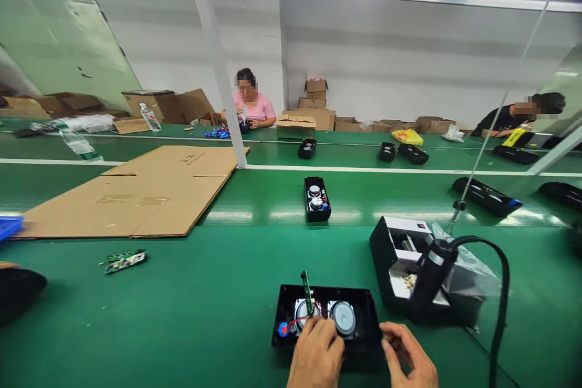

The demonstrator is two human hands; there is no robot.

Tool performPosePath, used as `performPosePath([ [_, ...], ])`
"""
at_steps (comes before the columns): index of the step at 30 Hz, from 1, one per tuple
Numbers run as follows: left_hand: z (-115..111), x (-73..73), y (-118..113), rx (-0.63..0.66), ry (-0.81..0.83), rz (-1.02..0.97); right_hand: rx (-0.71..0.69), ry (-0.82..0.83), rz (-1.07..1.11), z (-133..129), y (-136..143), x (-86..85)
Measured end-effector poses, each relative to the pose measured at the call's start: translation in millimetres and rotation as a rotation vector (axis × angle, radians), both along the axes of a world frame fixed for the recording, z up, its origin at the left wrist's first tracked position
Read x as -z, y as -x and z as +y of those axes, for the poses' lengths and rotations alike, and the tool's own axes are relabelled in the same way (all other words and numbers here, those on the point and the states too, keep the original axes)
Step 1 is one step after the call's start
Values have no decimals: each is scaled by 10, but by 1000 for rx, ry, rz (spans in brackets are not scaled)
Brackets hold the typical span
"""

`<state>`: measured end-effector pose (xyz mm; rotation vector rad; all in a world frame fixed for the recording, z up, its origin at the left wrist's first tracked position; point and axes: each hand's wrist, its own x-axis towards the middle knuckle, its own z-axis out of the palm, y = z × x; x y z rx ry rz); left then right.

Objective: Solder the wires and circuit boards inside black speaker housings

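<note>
Green bench: We are working on a green worktop [182,315], with loose circuit boards [125,260] lying at left and a flattened cardboard sheet [131,200] spreading beyond them.
Conveyor side: Another speaker housing [317,218] is lying ahead of us, and two co-workers, one in a pink top [261,110] and one in a dark top [495,121], are sitting farther back.
In the way: A black corded tool [431,273] is standing before an open black-and-white box [384,264], partly hiding it, while clear plastic film [473,270] is bunching beside them; all are crowding the right hand's far side.
Speaker housing: Ours [364,306] is lying open-side up before us, with a narrow circuit board [307,293] standing upright over its left driver.
Left hand: Our left hand [318,354] is reaching over the housing's near wall, fingers bending below that board; their tips are hiding, so we cannot tell their grip.
Right hand: Our right hand [411,357] is hovering at the housing's right edge, thumb and forefinger parting slightly, nothing visibly filling the gap.
</note>
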<state>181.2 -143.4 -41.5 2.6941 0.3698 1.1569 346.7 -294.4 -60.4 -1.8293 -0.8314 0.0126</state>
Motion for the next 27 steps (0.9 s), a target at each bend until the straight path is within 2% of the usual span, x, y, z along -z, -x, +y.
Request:
performPosePath([
  [2,-94,-87,24,62,39,-17,-38,35,-34,-125,-131,-52],
  [5,46,-344,234,155,125,-50,-31,76,-80,-269,-263,-135],
  [8,359,-578,498,43,170,-90,-22,67,-109,-221,-229,-310],
  [10,537,-643,631,-49,217,-41,-48,66,-125,-43,-110,-504],
  [12,634,-633,708,-74,287,45,-147,57,-149,234,64,-731],
  [15,645,-539,735,-29,364,101,-286,78,-133,740,344,-1016],
  [18,606,-455,714,7,397,87,-378,206,-79,1175,531,-1135],
  [20,600,-436,698,5,407,75,-423,248,-43,1345,571,-1151],
  [23,621,-465,677,0,414,51,-506,241,47,1376,498,-1179],
  [27,645,-551,607,-3,415,4,-612,203,160,1083,246,-1254],
])
